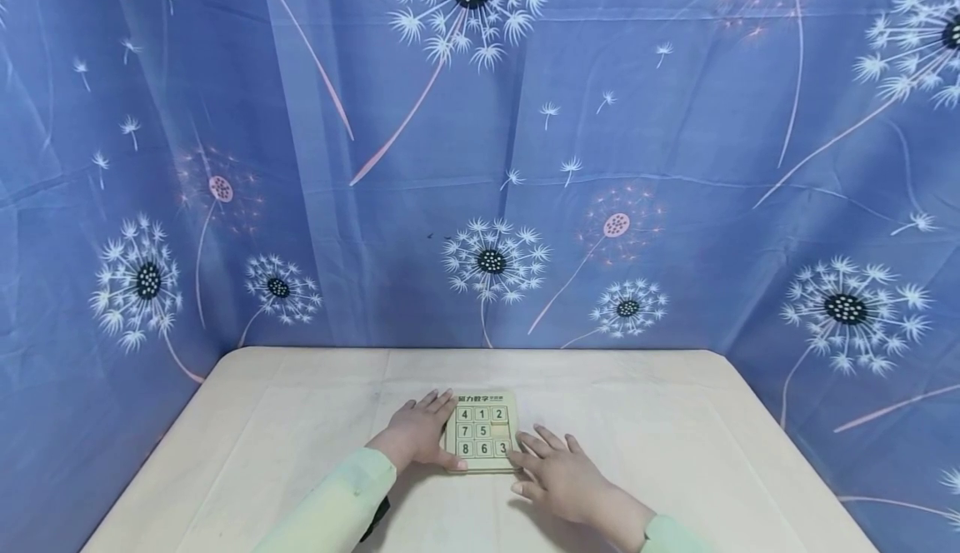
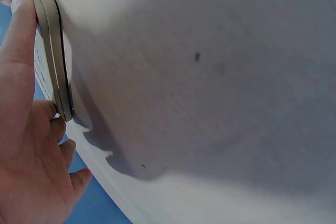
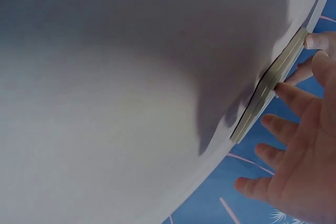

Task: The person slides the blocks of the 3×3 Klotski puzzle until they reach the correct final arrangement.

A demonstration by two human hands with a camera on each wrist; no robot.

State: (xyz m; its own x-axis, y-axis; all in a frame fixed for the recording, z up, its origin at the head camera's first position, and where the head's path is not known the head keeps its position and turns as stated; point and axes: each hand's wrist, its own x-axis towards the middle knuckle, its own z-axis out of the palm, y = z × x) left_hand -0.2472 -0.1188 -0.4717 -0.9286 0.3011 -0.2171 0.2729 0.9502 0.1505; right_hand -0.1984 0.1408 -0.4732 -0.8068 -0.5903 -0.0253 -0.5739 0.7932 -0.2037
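Note:
A pale green sliding number puzzle [image 1: 482,465] lies flat on the table, its numbered tiles in rows with a gap at the right end of the middle row. My left hand [image 1: 420,430] holds the board by its left side, thumb at the lower left corner and fingers along the upper left edge. In the left wrist view, that thumb [image 2: 22,30] lies against the board's near edge. My right hand [image 1: 558,470] is at the board's right side, fingers spread, its index fingertip touching the tile marked 3 [image 1: 502,449] at lower right.
A cream-coloured cloth covers the table [image 1: 300,420]. Behind and on both sides hangs a blue curtain [image 1: 420,228] printed with dandelions. A small black item [image 1: 377,518] shows beneath the left sleeve.

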